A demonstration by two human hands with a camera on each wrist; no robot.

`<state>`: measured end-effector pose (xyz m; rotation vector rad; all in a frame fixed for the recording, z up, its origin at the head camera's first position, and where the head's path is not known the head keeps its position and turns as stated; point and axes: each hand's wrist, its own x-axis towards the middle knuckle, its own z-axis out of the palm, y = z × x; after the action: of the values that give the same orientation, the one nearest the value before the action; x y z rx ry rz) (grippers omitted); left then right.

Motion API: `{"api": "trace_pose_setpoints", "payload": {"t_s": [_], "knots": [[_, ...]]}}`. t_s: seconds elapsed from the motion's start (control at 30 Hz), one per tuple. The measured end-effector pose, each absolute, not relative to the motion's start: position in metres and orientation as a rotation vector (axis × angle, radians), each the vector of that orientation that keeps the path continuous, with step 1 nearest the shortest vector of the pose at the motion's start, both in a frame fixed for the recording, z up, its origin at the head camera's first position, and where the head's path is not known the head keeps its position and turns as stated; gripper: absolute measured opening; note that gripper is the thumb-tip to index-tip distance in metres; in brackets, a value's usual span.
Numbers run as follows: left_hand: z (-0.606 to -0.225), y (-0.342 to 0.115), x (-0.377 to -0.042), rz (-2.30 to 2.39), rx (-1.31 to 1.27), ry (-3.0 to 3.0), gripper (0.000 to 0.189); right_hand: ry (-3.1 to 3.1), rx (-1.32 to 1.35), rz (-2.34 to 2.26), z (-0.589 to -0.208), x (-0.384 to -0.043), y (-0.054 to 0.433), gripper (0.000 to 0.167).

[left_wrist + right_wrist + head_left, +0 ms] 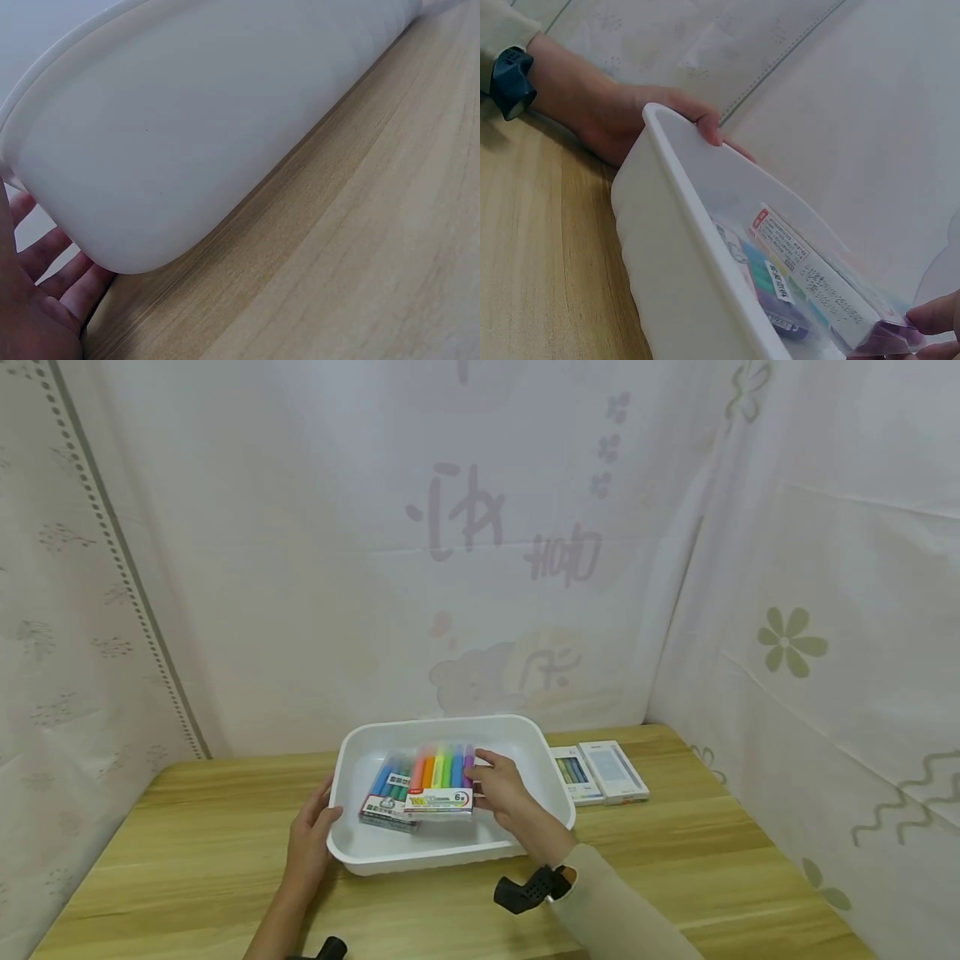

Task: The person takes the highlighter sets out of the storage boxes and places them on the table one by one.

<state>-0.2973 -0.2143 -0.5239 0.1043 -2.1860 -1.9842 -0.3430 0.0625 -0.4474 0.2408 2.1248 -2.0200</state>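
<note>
A white plastic tray (405,860) sits on the wooden table. My left hand (309,837) grips its left end, with the thumb over the rim and the fingers outside. Inside the tray my right hand (501,787) pinches the right edge of a clear pack of rainbow-coloured highlighters (441,779). That pack overlaps a second clear pack of blue and green pens (386,793) to its left. In the right wrist view, the highlighter pack (817,277) is tilted above the other pack (772,289), and fingertips (934,315) hold its end.
Two flat white boxes stand to the right of the tray: one with a striped coloured front (574,774), one with a pale blue panel (613,772). A printed white curtain (337,568) rises behind the wooden table (217,827) and along both sides.
</note>
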Motion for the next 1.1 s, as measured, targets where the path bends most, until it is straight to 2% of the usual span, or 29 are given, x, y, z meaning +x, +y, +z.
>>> {"api": "trace_pose_setpoints", "payload": {"t_s": [0.6,1.1], "knots": [[-0.522,-0.217,-0.297,-2.0,0.115,-2.196,0.056,2.137,0.239,-2.059,-0.428,-0.335,0.085,0.049],[-0.522,-0.215,-0.297,-2.005,0.111,-2.188,0.055,2.183,0.242,-2.074,-0.415,-0.329,0.127,0.046]]}}
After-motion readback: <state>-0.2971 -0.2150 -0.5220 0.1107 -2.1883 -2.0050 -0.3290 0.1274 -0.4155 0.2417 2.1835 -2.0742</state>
